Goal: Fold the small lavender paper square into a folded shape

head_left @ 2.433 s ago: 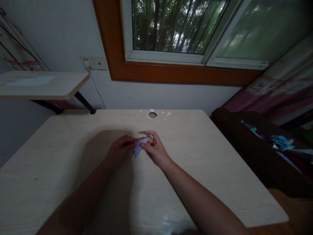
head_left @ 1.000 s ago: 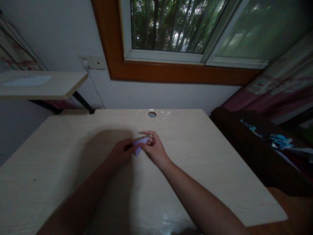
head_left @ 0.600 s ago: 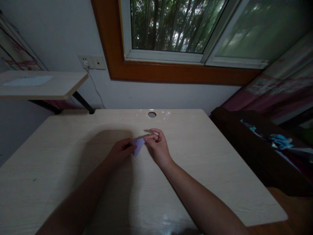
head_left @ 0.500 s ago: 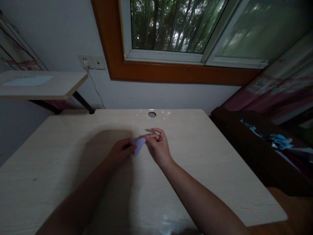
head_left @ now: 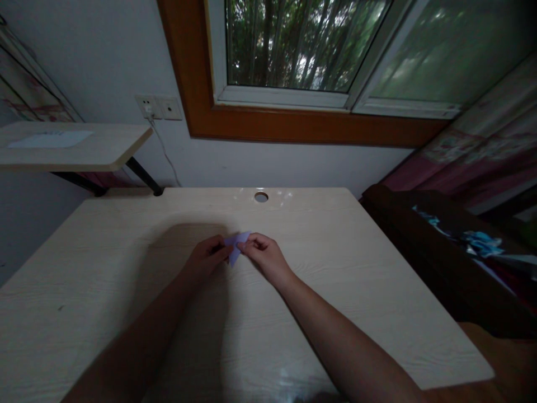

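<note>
A small purple piece of folded paper (head_left: 235, 256), roughly triangular with a point towards me, is held just over the middle of the desk. My left hand (head_left: 207, 254) is closed on its left side, thumb on top and fingers behind. At its right side my right hand (head_left: 265, 254) pinches it, the thumb lying across the face of the paper. The fingers cover both side corners, so the folds there are partly hidden.
The pale wood-grain desk (head_left: 356, 313) has a round cable hole (head_left: 261, 197) at its back edge. A raised shelf (head_left: 104, 145) bearing a white sheet (head_left: 50, 139) stands at back left. Dark furniture (head_left: 428, 240) with blue cloth (head_left: 482, 244) adjoins the right side.
My right hand has shifted slightly left onto the paper; its raised fingers have curled down and the thumb now presses on the paper's face. The left hand has hardly moved.
</note>
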A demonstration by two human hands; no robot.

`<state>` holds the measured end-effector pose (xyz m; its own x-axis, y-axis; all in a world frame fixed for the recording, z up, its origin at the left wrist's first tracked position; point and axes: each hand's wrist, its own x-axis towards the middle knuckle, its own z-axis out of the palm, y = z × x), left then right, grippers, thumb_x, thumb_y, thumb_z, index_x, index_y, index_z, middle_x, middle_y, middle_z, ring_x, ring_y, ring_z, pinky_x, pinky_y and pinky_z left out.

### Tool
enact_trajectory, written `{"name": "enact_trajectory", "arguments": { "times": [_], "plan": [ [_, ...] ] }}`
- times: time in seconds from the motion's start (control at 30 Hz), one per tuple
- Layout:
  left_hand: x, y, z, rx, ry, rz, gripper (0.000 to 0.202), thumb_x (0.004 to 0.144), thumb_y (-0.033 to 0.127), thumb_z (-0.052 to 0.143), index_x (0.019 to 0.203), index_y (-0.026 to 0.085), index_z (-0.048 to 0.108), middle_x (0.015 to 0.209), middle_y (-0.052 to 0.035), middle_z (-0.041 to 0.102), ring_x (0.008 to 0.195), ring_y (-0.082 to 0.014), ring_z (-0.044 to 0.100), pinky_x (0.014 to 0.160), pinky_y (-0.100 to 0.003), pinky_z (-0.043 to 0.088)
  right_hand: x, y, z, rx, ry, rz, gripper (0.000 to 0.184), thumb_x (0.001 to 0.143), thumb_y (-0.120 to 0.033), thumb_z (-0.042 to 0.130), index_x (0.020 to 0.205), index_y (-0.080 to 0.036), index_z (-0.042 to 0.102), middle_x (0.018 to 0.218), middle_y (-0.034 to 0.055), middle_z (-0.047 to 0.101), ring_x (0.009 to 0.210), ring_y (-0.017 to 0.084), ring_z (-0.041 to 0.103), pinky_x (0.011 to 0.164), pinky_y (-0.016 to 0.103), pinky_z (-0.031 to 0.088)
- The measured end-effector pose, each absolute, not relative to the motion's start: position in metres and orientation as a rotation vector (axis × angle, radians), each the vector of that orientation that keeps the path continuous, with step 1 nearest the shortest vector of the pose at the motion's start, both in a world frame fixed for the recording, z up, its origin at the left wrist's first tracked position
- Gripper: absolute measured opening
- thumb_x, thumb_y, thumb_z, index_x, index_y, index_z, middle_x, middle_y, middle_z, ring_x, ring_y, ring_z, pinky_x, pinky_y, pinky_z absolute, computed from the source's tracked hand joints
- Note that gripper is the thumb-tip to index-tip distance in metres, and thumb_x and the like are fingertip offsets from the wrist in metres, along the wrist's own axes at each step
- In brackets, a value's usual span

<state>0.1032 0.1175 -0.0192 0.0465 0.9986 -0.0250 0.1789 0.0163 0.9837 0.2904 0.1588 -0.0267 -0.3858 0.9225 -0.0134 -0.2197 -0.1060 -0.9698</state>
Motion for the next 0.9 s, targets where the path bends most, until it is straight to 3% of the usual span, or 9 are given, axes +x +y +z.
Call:
{"name": "enact_trajectory", "arguments": {
  "times": [0.13,0.37,0.5,0.9],
  "plan": [
    [0.103,0.1175,-0.0209,1.386,1.326,1.057,0.029,0.082,0.044,0.066,0.075,0.017,0.059,0.068,0.0033,0.053,0.065,-0.0124,0.048,0.06,-0.023,0.035,0.2909,0.1578,-0.0259,-0.916,-1.313,1.646,0.027,0.07,-0.041,0.081,0.068,-0.018,0.067,0.067,-0.0015,0.068,0.059,0.011,0.058,0.061,0.024,0.043],
    [0.1035,0.1195,-0.0203,1.552,1.4,0.992,0.033,0.082,0.048,0.065,0.076,0.016,0.064,0.067,0.0017,0.058,0.064,-0.013,0.05,0.06,-0.023,0.037,0.2898,0.1575,-0.0269,-0.92,-1.297,1.628,0.026,0.072,-0.04,0.079,0.066,-0.019,0.066,0.064,-0.0018,0.066,0.056,0.011,0.054,0.058,0.024,0.039],
    [0.1064,0.1188,-0.0199,1.569,1.398,0.905,0.035,0.082,0.049,0.065,0.086,0.015,0.071,0.073,-0.0013,0.067,0.067,-0.0153,0.058,0.063,-0.025,0.041,0.2886,0.1571,-0.0251,-0.857,-1.283,1.64,0.026,0.073,-0.039,0.078,0.064,-0.019,0.064,0.064,-0.0015,0.067,0.058,0.012,0.057,0.06,0.025,0.042],
    [0.1068,0.1178,-0.0149,1.537,1.35,0.863,0.031,0.081,0.045,0.066,0.078,0.015,0.073,0.074,-0.0035,0.073,0.068,-0.0164,0.062,0.066,-0.026,0.043,0.2903,0.1595,-0.0307,-0.904,-1.149,1.561,0.02,0.073,-0.038,0.08,0.071,-0.019,0.075,0.068,0.0022,0.07,0.064,0.015,0.061,0.068,0.028,0.047]
  ]
}}
